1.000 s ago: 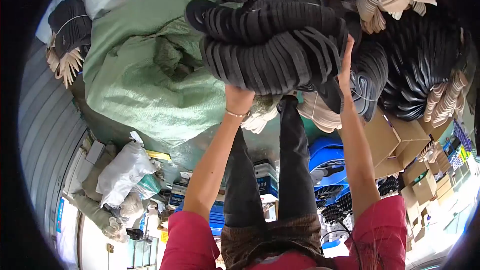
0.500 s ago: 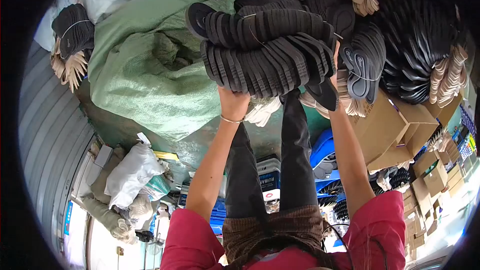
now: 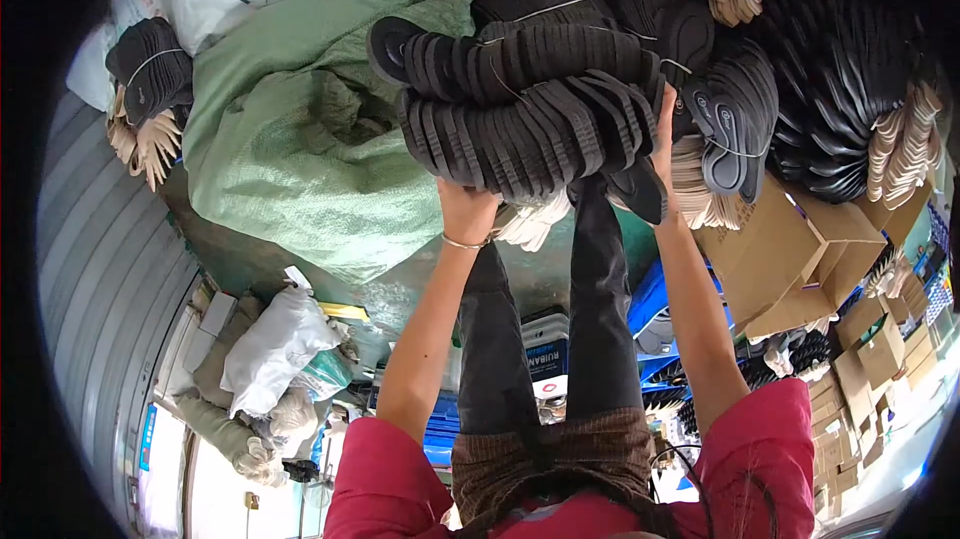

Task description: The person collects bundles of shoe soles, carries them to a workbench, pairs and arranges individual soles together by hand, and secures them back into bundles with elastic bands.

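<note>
Two long rows of black insoles (image 3: 520, 134) are held up between my hands in the middle of the view. My left hand (image 3: 467, 207) grips the bundle from below on its left part; the fingertips are hidden under the insoles. Against the right end presses my right hand (image 3: 665, 144), its fingers partly hidden behind the stack. One loose insole (image 3: 640, 189) hangs down at that right end. Just left of the bundle lies a large green woven sack (image 3: 290, 169). A tied bundle of dark insoles with printed marks (image 3: 735, 124) is right of my right hand.
A big pile of shiny black insoles (image 3: 835, 89) stands at the right, above an open cardboard box (image 3: 790, 259). White sacks (image 3: 275, 349) lie at lower left beside a corrugated metal wall (image 3: 110, 269). Another tied insole bundle (image 3: 150, 69) sits at upper left.
The view has shifted slightly, so the surroundings appear a little further right. Both hands still hold the insole bundle, which has barely moved.
</note>
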Available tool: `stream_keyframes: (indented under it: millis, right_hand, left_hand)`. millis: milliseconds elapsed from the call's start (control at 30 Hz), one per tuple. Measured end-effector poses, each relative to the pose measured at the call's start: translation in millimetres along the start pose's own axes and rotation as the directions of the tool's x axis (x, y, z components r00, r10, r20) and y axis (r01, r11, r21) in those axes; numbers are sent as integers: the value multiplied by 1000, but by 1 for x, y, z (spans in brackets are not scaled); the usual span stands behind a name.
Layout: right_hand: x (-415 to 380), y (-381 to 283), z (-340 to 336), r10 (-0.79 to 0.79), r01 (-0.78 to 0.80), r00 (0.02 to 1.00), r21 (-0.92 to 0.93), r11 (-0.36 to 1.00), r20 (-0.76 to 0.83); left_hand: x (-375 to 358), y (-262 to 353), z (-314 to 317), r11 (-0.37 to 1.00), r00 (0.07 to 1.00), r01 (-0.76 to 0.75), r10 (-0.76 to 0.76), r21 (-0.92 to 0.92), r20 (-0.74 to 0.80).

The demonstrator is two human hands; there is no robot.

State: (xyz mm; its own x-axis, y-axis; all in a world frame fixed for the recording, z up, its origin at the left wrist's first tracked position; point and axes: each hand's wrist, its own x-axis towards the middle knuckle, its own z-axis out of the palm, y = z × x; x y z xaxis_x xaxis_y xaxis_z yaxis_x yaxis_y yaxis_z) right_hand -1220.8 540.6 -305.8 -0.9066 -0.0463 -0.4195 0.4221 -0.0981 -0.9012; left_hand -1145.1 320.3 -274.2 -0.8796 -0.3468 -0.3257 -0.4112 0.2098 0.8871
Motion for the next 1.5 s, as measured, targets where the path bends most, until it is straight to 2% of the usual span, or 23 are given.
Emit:
stream_keyframes:
  millis: [167, 267, 333, 467, 600, 667, 733, 800, 867, 933, 1000, 1067, 1133, 1167, 1200, 1233, 1267, 1333, 1367, 1400, 1433, 1467, 1500]
  right_hand:
    - [3, -3, 1, -34, 32, 999, -100, 994, -10]
    - [6, 4, -7, -51, 57, 998, -129, 990, 49]
    - [7, 13, -10, -42, 54, 994, -112, 992, 105]
    - [5, 3, 4, -225, 225, 974, -4, 974, 29]
    - [-1, -34, 12, -134, 133, 991, -8, 991, -20]
    - [-1, -46, 10, -126, 120, 992, -330, 936, 4]
    - [-6, -64, 23, -76, 85, 996, -340, 937, 39]
    - [-13, -77, 42, -31, 68, 993, -328, 942, 117]
    - [-19, -89, 64, -2, 76, 974, -317, 945, 227]
    - [-19, -97, 93, -6, 129, 922, -293, 947, 387]
    - [-16, -97, 124, -68, 192, 860, -198, 961, 506]
    - [-10, -82, 146, -63, 106, 761, -28, 994, 646]
    - [17, -59, 141, -106, 277, 753, -167, 946, 650]
    - [38, -31, 131, -80, 256, 850, -277, 926, 521]
    - [65, -4, 117, -70, 224, 923, -379, 898, 379]
    - [96, 3, 100, 165, -61, 969, -471, 880, 183]
    - [122, 31, 78, 104, -82, 995, -629, 773, -2]
    - [174, 76, 34, 63, -102, 995, -840, 533, -81]
    - [199, 88, 14, 181, -162, 981, -817, 553, -72]
    - [219, 105, 0, 166, -144, 984, -846, 513, -67]
    - [236, 110, -11, 212, -95, 977, -805, 586, 38]
    - [269, 169, -38, 140, -32, 987, -767, 640, 76]
    - [278, 182, -40, 108, -27, 993, -835, 550, 39]
  left_hand:
    - [7, -1, 5, 998, 1000, 12, -14, -64, -20]
    - [9, -7, 5, 996, 1000, -10, 11, 93, -7]
    - [11, 0, 4, 988, 985, 156, -156, 5, 72]
    - [11, -18, 3, 982, 977, 183, -187, 49, 107]
    - [23, -5, -9, 970, 967, -94, 35, 226, 252]
    - [28, 9, -22, 949, 953, -201, 132, 245, 273]
    - [17, 16, -54, 966, 956, 108, -166, 236, 241]
    - [2, 25, -86, 884, 863, 410, -456, 226, 217]
    - [-11, 65, -116, 908, 919, 393, -393, 143, -29]
    - [-33, 76, -161, 886, 918, 341, -243, 315, -313]
    - [-49, 74, -224, 871, 871, 376, -216, 316, -442]
    - [-38, 103, -234, 909, 787, 411, -315, 69, -530]
    - [-23, 90, -239, 865, 755, 483, -337, 131, -562]
    - [-17, 76, -248, 818, 719, 547, -348, 180, -602]
    - [-30, 11, -300, 674, 696, 656, -366, 340, -618]
    - [-34, -34, -303, 664, 658, 679, -359, 314, -662]
    - [-31, -61, -303, 651, 618, 702, -354, 290, -702]
    - [-17, -57, -287, 694, 606, 688, -391, 210, -692]
    - [-15, -58, -278, 729, 592, 673, -428, 126, -682]
    - [-17, -64, -276, 718, 579, 685, -433, 124, -690]
    - [-23, -67, -278, 746, 605, 650, -391, 146, -694]
    - [-26, -71, -281, 776, 633, 607, -341, 173, -695]
    - [-35, -84, -297, 774, 647, 602, -331, 195, -687]
